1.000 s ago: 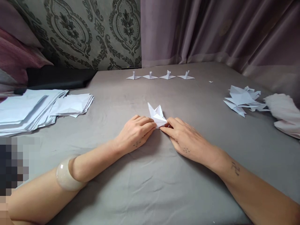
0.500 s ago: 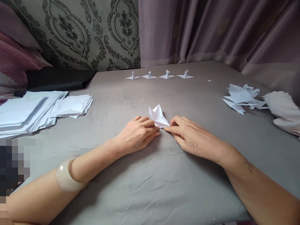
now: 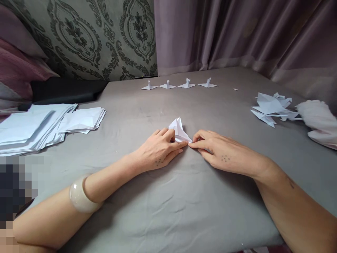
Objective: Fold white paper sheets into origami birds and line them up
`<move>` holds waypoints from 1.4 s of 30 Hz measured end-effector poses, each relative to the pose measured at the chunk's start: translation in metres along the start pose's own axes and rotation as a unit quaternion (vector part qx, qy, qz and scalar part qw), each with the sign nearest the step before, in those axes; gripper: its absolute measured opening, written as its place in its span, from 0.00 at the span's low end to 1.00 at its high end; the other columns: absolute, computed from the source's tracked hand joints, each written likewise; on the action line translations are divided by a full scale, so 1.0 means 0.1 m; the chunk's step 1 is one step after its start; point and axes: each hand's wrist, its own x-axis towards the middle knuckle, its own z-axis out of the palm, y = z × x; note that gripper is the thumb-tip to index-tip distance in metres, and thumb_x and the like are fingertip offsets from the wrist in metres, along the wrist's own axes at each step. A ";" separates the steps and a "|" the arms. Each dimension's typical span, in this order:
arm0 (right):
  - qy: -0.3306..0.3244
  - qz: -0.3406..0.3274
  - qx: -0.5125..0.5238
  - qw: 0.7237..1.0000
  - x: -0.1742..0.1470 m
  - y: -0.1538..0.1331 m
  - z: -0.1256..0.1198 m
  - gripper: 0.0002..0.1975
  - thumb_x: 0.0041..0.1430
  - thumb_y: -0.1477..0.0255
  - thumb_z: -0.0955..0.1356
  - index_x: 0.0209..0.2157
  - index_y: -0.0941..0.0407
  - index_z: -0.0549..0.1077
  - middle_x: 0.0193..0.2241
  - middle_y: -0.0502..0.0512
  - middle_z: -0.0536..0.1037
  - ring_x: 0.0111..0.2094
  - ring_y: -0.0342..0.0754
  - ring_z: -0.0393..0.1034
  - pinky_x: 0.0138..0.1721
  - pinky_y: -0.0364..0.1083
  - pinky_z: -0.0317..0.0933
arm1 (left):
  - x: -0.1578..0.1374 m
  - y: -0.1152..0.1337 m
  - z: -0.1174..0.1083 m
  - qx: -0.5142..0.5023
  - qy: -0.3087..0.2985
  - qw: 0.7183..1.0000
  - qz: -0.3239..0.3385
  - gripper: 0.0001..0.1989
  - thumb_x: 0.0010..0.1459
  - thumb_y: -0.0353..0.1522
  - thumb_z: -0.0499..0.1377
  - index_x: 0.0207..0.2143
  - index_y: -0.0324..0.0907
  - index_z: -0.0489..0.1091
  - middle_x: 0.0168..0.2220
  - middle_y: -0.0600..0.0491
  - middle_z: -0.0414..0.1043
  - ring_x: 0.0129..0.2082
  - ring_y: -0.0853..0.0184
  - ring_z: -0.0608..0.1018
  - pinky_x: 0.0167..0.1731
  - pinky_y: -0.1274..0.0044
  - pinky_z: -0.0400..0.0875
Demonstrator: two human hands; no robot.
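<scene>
A partly folded white sheet of paper (image 3: 179, 131) lies on the grey cloth between my hands, with flaps standing up at its far side. My left hand (image 3: 164, 147) is closed at the paper's left side, its index finger pressing along the near edge. At the right corner, my right hand (image 3: 210, 147) pinches the paper's tip between thumb and fingers. Both sets of fingertips almost meet at that corner. My left fingers hide the paper's left part.
Several folded paper birds (image 3: 186, 83) stand in a row at the back. More folded paper pieces (image 3: 273, 107) are heaped at right, beside a pale cloth bundle (image 3: 318, 121). Stacks of white paper (image 3: 26, 130) and smaller folded sheets (image 3: 81, 119) lie left, before a black cloth (image 3: 68, 89).
The left flap of the paper has been folded inward, so it looks narrower. My left index finger has slid right along the near edge towards my right fingertips.
</scene>
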 end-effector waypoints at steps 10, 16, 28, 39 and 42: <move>0.050 0.026 0.003 0.998 0.07 0.02 0.05 0.16 0.59 0.77 0.60 0.39 0.49 0.77 0.39 0.50 0.76 0.39 0.46 0.70 0.37 0.44 0.59 | -0.04 -0.04 0.09 0.000 0.124 0.989 -0.086 0.11 0.66 0.33 0.47 0.45 0.40 0.65 0.29 0.53 0.73 0.29 0.68 0.74 0.28 0.78 0.65; 0.093 0.040 -0.005 0.995 0.11 0.01 0.09 0.14 0.56 0.79 0.60 0.31 0.52 0.75 0.34 0.49 0.77 0.33 0.44 0.69 0.32 0.43 0.55 | -0.03 -0.07 0.10 0.058 0.184 0.978 -0.082 0.09 0.65 0.33 0.51 0.42 0.40 0.68 0.33 0.51 0.71 0.31 0.68 0.72 0.30 0.78 0.64; 0.341 0.107 0.237 0.904 0.27 0.10 0.21 0.08 0.53 0.74 0.63 0.34 0.54 0.72 0.33 0.51 0.79 0.30 0.44 0.72 0.31 0.43 0.62 | 0.00 -0.16 -0.01 -0.281 0.295 0.875 -0.263 0.11 0.58 0.38 0.59 0.30 0.41 0.75 0.32 0.50 0.76 0.36 0.65 0.72 0.39 0.73 0.66; 0.338 0.072 0.371 0.862 0.37 -0.07 0.37 0.17 0.50 0.61 0.71 0.37 0.54 0.67 0.31 0.53 0.79 0.31 0.47 0.73 0.35 0.47 0.66 | 0.00 -0.08 -0.01 -0.560 0.292 0.657 -0.412 0.17 0.48 0.43 0.65 0.32 0.38 0.78 0.31 0.49 0.75 0.29 0.69 0.70 0.27 0.77 0.61; 0.318 0.088 0.386 0.861 0.37 -0.15 0.41 0.18 0.48 0.62 0.72 0.37 0.52 0.65 0.30 0.52 0.80 0.27 0.46 0.73 0.32 0.47 0.66 | 0.01 -0.01 -0.03 -0.552 0.303 0.656 -0.416 0.16 0.48 0.43 0.65 0.31 0.38 0.78 0.30 0.49 0.75 0.28 0.69 0.70 0.27 0.77 0.61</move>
